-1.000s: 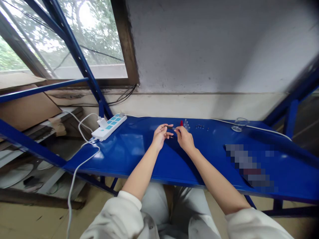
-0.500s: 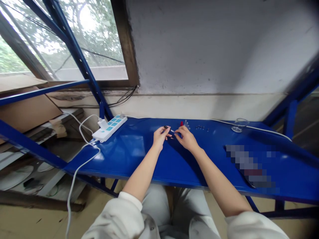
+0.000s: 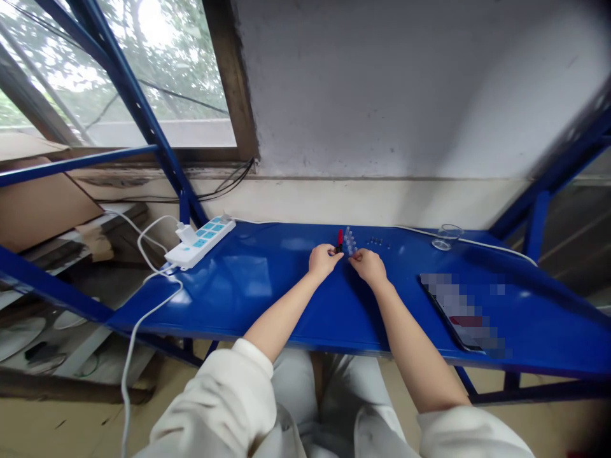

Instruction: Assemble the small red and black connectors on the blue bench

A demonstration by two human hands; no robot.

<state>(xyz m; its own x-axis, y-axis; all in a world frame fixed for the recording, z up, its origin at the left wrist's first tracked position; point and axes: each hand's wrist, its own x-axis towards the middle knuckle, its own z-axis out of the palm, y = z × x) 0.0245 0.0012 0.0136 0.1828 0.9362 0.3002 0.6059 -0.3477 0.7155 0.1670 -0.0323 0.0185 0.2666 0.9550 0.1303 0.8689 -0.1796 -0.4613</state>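
Note:
My left hand (image 3: 323,261) and my right hand (image 3: 368,264) rest close together on the blue shelf (image 3: 267,286), both curled with fingers pressed together. Just beyond their fingertips stand a small red piece (image 3: 340,238) and a cluster of small clear tubes (image 3: 350,240). The left fingers sit right below the red piece; what they pinch, if anything, is too small to make out. The right fingers reach the foot of the clear tubes. A row of tiny dark parts (image 3: 377,241) lies a little to the right.
A white power strip (image 3: 200,242) with blue sockets and a white cable (image 3: 143,305) lies at the shelf's left end. A clear glass dish (image 3: 445,236) and a thin white cord sit at the back right. A blurred flat device (image 3: 461,312) lies right. Blue rack struts frame both sides.
Both hands have lowered and moved forward to the red piece and clear tubes. The thin dark stick held between them earlier is no longer visible.

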